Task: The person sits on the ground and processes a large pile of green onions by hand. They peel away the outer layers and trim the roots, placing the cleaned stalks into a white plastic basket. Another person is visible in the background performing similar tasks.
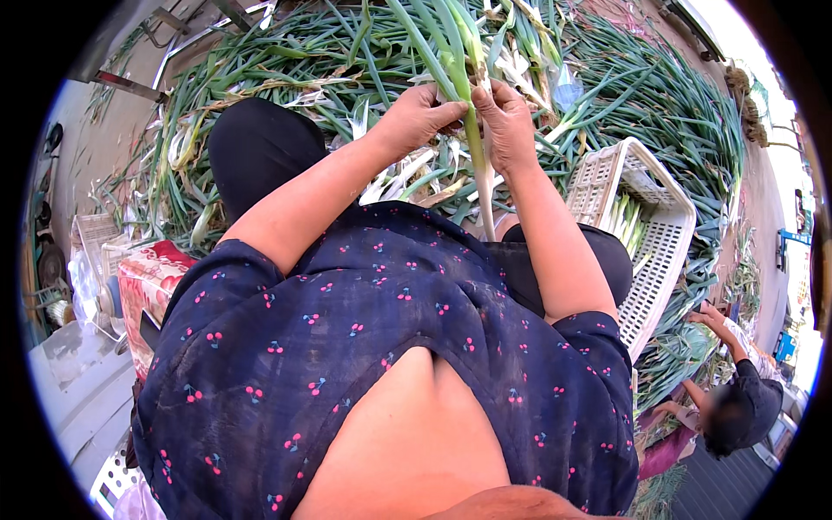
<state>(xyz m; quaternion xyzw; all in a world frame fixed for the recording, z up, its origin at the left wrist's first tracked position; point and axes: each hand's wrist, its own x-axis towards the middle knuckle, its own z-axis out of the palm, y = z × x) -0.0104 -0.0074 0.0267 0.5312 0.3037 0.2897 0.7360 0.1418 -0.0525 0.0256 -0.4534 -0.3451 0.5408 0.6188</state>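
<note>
Both hands hold one long green onion (478, 156) in front of me, its green leaves pointing away and its white end towards my lap. My left hand (426, 117) pinches it with thumb and fingers where the leaves branch. On its other side, my right hand (506, 123) grips the stalk and a dry outer leaf, thumb towards the other thumb. Peeled whitish leaves (416, 175) lie on the ground beneath the hands. To the right, a white perforated plastic crate (660, 279) stands tilted, with several trimmed green onions (627, 224) inside.
A large heap of green onions (650, 97) spreads ahead and to the right, with more leaves (214, 84) at the left. A red patterned box-like thing (153, 266) stands by my left side. Another person (741, 409) bends over onions at the lower right. Metal legs (130, 86) stand upper left.
</note>
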